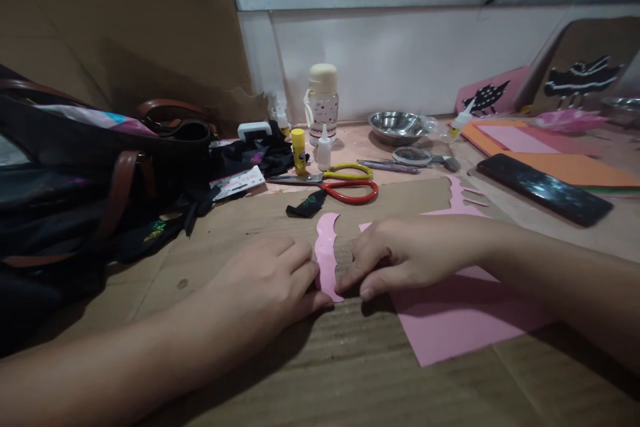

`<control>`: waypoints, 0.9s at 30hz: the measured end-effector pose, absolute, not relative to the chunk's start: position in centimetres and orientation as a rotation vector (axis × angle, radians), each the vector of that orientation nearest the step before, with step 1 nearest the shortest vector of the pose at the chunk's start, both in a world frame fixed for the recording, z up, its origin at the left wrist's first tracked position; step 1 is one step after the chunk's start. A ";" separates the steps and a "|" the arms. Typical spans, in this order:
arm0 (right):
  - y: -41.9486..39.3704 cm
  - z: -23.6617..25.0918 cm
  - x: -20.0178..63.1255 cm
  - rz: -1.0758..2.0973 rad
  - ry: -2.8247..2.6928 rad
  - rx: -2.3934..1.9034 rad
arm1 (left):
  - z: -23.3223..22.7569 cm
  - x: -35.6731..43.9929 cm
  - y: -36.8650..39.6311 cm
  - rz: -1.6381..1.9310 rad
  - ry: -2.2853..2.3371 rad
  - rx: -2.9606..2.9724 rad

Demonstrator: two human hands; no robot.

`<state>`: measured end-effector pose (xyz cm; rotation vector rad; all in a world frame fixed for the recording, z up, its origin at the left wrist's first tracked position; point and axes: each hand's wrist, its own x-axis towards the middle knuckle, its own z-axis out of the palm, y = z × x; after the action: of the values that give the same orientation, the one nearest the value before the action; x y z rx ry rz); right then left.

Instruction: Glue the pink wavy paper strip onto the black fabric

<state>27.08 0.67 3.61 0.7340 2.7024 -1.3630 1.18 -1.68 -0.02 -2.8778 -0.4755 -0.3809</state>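
A small wavy-edged pink paper cutout [327, 250] lies on the brown cardboard work surface [240, 227]. My left hand [260, 283] presses on its left edge with curled fingers. My right hand [400, 253] touches its right side with the fingertips and rests over a larger pink paper sheet [460, 317]. Both hands pinch the cutout between them. Behind it lie two pairs of scissors, one with yellow handles [345, 172] and one with red handles [350, 192].
A dark bag with brown straps [90, 167] fills the left. At the back stand a white bottle [323, 103], a yellow glue stick [299, 150], a small glue bottle [324, 148] and a steel bowl [397, 125]. A black phone [545, 188] and orange paper [575, 167] lie right.
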 end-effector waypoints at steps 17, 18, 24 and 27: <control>1.6 1.3 26.3 -0.629 3.014 1.857 | 0.2 1.4 -1.9 -0.380 -0.524 -2.846; 1.7 1.0 26.3 -0.590 3.003 1.862 | 0.2 1.4 -1.9 -0.389 -0.524 -2.842; 1.6 0.5 26.0 -0.537 3.048 1.766 | -0.1 1.4 -1.9 -0.379 -0.522 -2.839; 1.5 0.3 26.1 -0.622 3.078 1.721 | -0.2 1.4 -2.0 -0.375 -0.534 -2.838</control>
<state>26.08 1.54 0.30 1.7210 3.0783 -0.6216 1.42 -1.98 -0.17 -2.8383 -0.5338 -0.3751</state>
